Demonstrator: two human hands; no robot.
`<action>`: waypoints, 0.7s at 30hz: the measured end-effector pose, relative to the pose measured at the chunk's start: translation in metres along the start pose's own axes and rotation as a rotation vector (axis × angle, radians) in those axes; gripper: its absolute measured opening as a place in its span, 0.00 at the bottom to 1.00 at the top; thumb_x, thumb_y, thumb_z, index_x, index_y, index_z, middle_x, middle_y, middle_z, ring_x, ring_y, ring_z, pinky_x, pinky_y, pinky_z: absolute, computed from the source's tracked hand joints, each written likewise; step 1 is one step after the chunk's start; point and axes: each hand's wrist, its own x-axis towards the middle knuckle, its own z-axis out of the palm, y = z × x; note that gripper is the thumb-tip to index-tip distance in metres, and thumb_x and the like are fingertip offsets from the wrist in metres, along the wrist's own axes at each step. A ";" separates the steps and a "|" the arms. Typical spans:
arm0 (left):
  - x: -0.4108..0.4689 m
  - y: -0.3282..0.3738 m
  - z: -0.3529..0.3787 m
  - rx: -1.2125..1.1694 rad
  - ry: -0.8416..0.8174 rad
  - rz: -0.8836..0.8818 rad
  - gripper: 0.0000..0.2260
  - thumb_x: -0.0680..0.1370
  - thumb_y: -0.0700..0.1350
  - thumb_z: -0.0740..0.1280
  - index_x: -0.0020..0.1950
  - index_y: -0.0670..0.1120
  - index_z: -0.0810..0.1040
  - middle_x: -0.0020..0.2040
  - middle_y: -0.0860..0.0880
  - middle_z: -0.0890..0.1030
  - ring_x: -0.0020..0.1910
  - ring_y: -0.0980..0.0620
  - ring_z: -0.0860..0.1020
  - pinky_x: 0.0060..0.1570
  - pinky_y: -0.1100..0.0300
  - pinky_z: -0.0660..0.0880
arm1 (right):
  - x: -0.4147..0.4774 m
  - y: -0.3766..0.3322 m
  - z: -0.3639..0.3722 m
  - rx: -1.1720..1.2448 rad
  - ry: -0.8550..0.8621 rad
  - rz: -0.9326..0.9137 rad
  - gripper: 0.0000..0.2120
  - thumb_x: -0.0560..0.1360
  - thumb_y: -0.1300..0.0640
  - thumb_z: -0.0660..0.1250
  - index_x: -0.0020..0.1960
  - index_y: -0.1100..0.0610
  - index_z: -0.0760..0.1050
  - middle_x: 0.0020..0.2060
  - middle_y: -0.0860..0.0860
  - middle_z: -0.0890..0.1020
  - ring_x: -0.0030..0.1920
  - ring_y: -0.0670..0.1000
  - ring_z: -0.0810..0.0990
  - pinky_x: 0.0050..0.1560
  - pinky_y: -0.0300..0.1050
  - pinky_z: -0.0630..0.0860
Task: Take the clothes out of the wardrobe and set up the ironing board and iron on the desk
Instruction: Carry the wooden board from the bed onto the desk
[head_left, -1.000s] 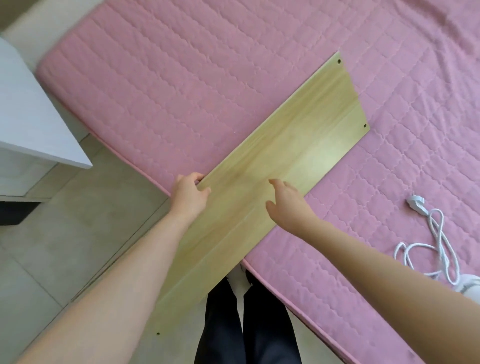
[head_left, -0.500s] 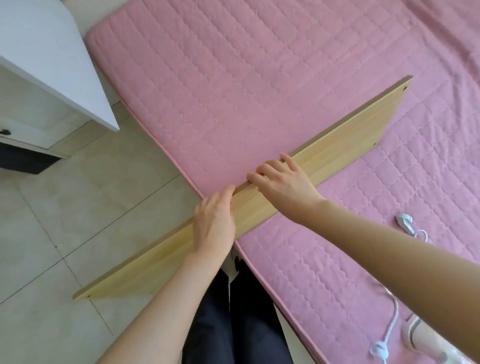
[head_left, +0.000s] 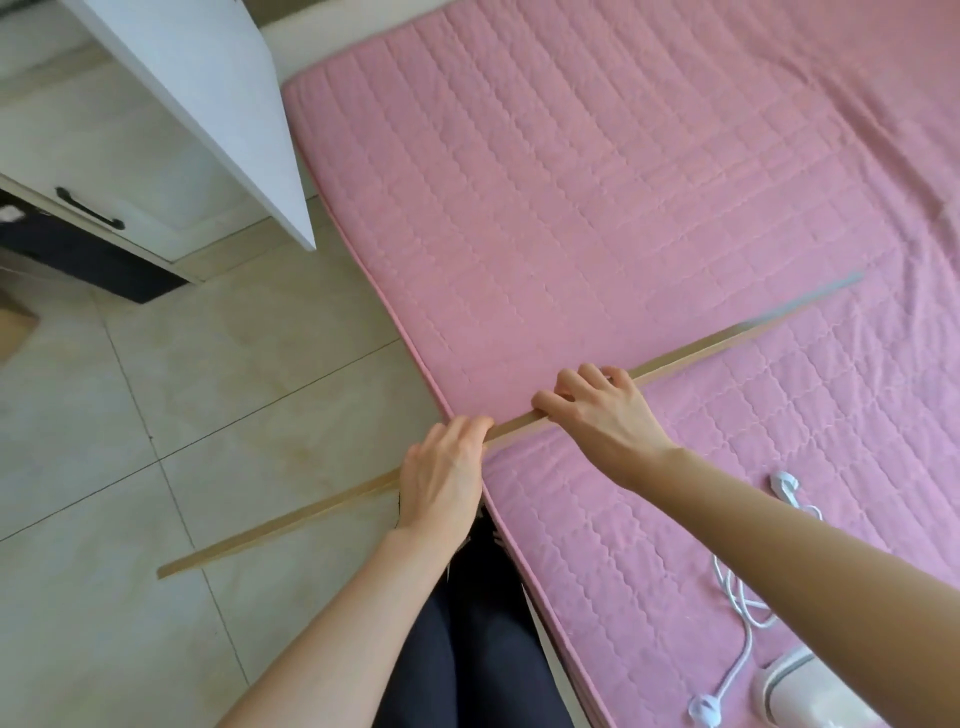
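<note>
Leftmost, the white desk (head_left: 208, 104) overhung the tiled floor (head_left: 156, 389). The wooden board (head_left: 291, 522), seen edge-on, ran from above the floor across the pink mattress (head_left: 571, 182). The left hand (head_left: 441, 478) gripped its top edge at the mattress border. The right hand (head_left: 597, 410) gripped it just beside, fingers curled over. The white cable (head_left: 784, 483) and iron (head_left: 795, 686) lay on the mattress.

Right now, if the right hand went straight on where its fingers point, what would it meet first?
The right hand grips the light wooden board; past it, probably the pink quilted mattress; depth unclear.
</note>
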 end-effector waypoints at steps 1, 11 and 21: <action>-0.004 0.000 -0.006 0.020 0.018 0.005 0.15 0.80 0.42 0.61 0.65 0.54 0.71 0.55 0.55 0.77 0.51 0.49 0.75 0.44 0.55 0.69 | -0.002 -0.002 -0.005 0.009 0.008 -0.001 0.19 0.65 0.68 0.71 0.51 0.50 0.77 0.41 0.49 0.76 0.40 0.53 0.74 0.42 0.49 0.74; -0.045 -0.020 -0.107 0.119 0.335 0.051 0.15 0.73 0.36 0.70 0.56 0.51 0.78 0.47 0.55 0.81 0.47 0.49 0.77 0.47 0.54 0.69 | 0.008 -0.042 -0.092 0.179 0.158 -0.095 0.17 0.70 0.64 0.72 0.54 0.49 0.75 0.41 0.46 0.73 0.39 0.51 0.70 0.37 0.45 0.68; -0.084 -0.060 -0.175 0.044 0.459 -0.069 0.07 0.77 0.44 0.66 0.54 0.51 0.77 0.47 0.56 0.79 0.49 0.49 0.76 0.60 0.47 0.67 | 0.039 -0.108 -0.168 0.256 0.256 -0.211 0.08 0.73 0.62 0.71 0.51 0.53 0.80 0.39 0.49 0.76 0.37 0.53 0.72 0.33 0.47 0.69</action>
